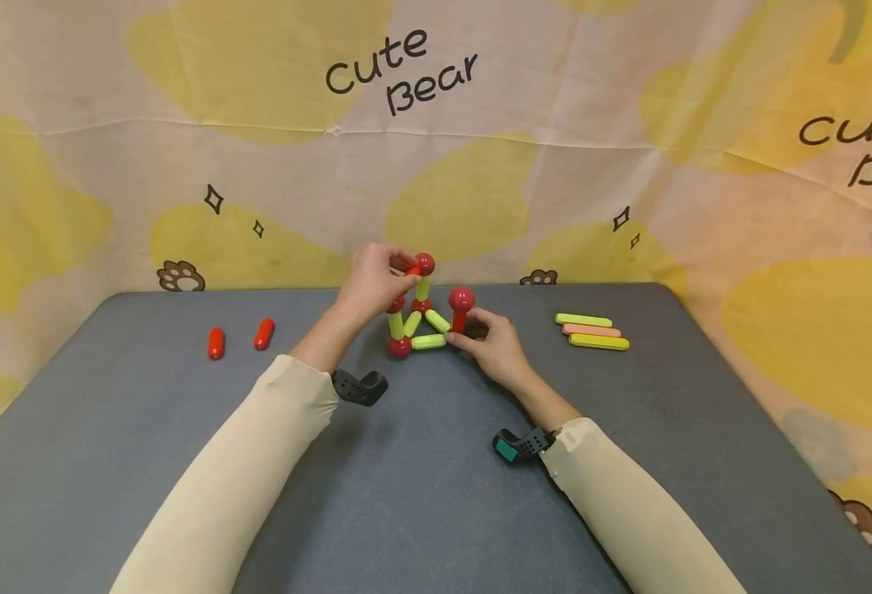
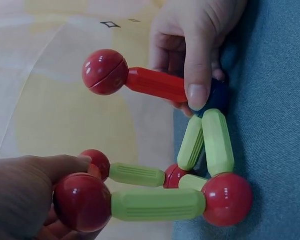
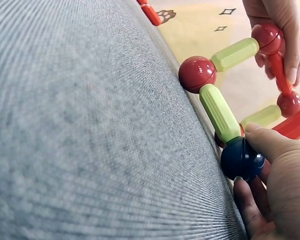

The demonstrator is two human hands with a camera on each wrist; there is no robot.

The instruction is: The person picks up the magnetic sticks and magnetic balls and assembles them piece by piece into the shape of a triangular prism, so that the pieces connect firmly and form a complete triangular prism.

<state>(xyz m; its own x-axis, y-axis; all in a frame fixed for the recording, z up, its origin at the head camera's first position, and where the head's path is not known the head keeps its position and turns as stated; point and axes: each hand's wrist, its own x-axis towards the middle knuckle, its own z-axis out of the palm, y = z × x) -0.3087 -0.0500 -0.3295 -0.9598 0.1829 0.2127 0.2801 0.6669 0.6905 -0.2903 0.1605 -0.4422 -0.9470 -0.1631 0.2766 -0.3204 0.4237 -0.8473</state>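
A toy frame of magnetic sticks and balls stands between the hands, with a triangle of light green sticks [image 1: 429, 341] at its base. My left hand [image 1: 373, 280] pinches a short red magnetic stick [image 3: 278, 73] at the top; it spans two red balls [image 3: 268, 39] on green uprights [image 1: 396, 325]. Low on the right, my right hand [image 1: 497, 348] holds the dark blue ball [image 3: 240, 159] at a base corner between thumb and fingers. From that ball rises another red stick [image 2: 156, 83], capped by a red ball [image 1: 461, 299]. In the head view, the blue ball is hidden.
Two loose red sticks, one nearer [image 1: 216, 344] and one farther [image 1: 264, 334], lie on the grey table [image 1: 421, 495] to the left. At right, a green stick [image 1: 583, 320], a pink one [image 1: 591, 331] and a yellow one [image 1: 599, 341] lie side by side. A printed cloth [image 1: 294, 181] hangs behind.
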